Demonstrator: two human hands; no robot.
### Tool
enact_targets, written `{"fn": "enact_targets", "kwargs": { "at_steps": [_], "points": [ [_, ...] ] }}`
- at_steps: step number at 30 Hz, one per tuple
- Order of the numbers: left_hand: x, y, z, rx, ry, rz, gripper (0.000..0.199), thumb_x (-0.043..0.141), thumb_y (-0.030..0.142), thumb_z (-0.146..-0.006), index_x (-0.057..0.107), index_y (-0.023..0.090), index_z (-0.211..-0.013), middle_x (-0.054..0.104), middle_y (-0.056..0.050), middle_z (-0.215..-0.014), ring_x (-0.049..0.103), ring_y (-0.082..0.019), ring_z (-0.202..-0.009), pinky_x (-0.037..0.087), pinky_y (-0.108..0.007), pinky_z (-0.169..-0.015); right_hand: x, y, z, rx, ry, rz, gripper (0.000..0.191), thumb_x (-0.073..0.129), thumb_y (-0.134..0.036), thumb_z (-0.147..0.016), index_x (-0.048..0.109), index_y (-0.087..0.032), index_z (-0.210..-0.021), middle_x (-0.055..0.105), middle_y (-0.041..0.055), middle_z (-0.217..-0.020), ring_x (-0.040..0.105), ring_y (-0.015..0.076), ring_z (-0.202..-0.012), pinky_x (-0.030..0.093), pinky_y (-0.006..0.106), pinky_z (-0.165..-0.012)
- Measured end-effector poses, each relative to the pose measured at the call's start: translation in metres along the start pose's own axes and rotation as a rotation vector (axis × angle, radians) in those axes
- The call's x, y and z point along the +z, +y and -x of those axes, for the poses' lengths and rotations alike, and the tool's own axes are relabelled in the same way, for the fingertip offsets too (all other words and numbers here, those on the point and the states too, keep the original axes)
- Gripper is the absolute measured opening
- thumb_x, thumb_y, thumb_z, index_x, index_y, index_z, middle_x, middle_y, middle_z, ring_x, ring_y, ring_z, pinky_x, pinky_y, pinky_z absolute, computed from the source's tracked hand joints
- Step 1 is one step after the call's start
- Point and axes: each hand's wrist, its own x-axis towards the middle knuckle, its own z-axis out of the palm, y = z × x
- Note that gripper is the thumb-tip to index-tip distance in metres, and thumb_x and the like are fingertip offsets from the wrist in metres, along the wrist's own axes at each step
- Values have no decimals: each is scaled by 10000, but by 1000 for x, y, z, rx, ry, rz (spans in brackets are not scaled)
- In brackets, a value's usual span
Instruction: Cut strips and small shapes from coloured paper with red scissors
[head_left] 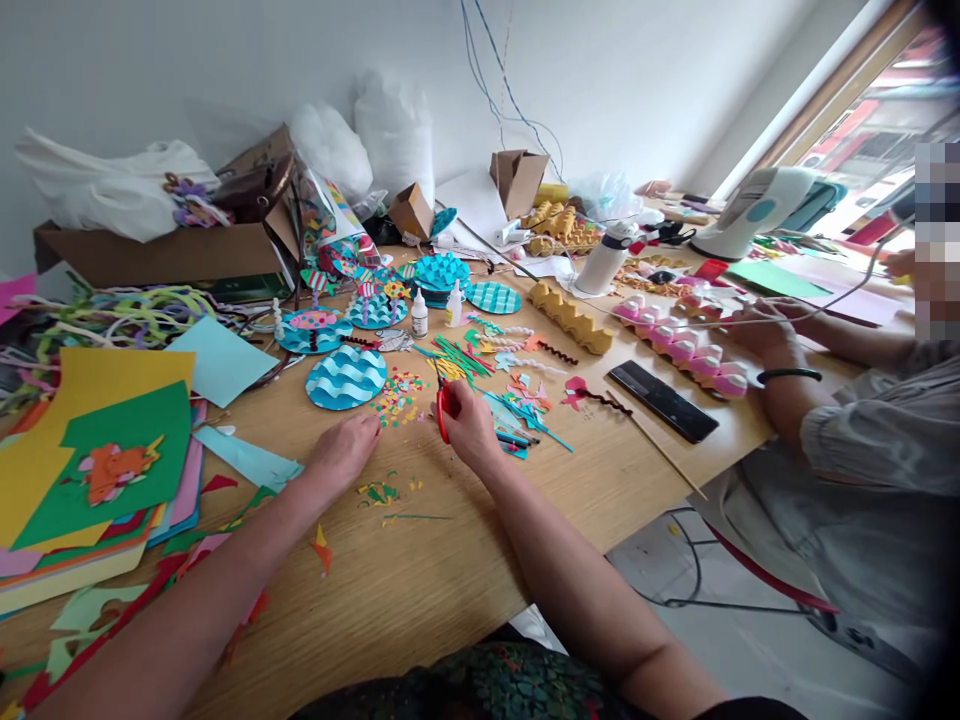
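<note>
My right hand [471, 425] is closed around red-handled scissors [443, 410], their blades pointing away from me. To its left, my left hand [346, 448] rests low over the table with its fingers curled together; anything between the fingertips is hidden. Just beyond that hand lies a heap of small coloured paper bits [401, 395]. Thin green paper strips [457, 358] are spread past the scissors. A round blue disc with wavy pale bands [346, 377] lies behind my left hand. Green and yellow scraps [379, 492] are scattered nearer to me.
Coloured paper sheets [45, 400] are stacked on the left. Two white glue bottles [419, 314] stand beyond the paper bits. At right are a black phone [663, 401], a wooden stick [667, 455] and a pink egg-carton strip [682, 345] near another person's hands [761, 335].
</note>
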Motion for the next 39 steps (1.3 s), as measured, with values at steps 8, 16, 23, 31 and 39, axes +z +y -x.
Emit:
{"fn": "enact_targets", "kwargs": {
  "at_steps": [8, 16, 23, 31, 39],
  "points": [
    [3, -1, -1, -17, 10, -6, 252, 345, 194, -871, 596, 173, -885, 648, -89, -930, 598, -217, -866, 430, -293, -699, -3, -2, -1, 13, 3, 1, 68, 492, -244, -691, 451, -200, -723, 495, -22, -612, 423, 122, -549, 305, 226, -524],
    [0, -14, 2, -29, 10, 76, 180, 410, 207, -849, 590, 202, -841, 669, -41, -912, 611, -175, -827, 427, -253, -679, -5, -4, -1, 14, 4, -10, 79, 495, -247, -686, 446, -197, -723, 497, -22, -609, 418, 119, -546, 308, 222, -522],
    [3, -4, 3, 4, 19, 60, 235, 367, 213, -871, 599, 177, -889, 653, -76, -938, 597, -197, -862, 431, -283, -717, -5, -3, -2, 12, -2, -8, 85, 495, -266, -694, 448, -197, -715, 495, -24, -606, 411, 115, -538, 304, 222, -520],
    [3, -3, 3, -8, 14, 51, 251, 344, 196, -869, 595, 183, -866, 650, -86, -940, 599, -213, -894, 437, -293, -727, -6, -2, -2, 8, 0, 2, 64, 492, -245, -690, 452, -200, -714, 500, -22, -608, 423, 119, -543, 313, 224, -528],
    [-3, -14, 5, 20, 5, 122, 209, 401, 179, -832, 606, 179, -873, 678, -53, -901, 624, -182, -825, 466, -269, -713, -7, -3, -1, 16, -12, 4, 81, 503, -246, -686, 445, -199, -717, 487, -25, -604, 414, 116, -539, 306, 223, -525]
  ]
}}
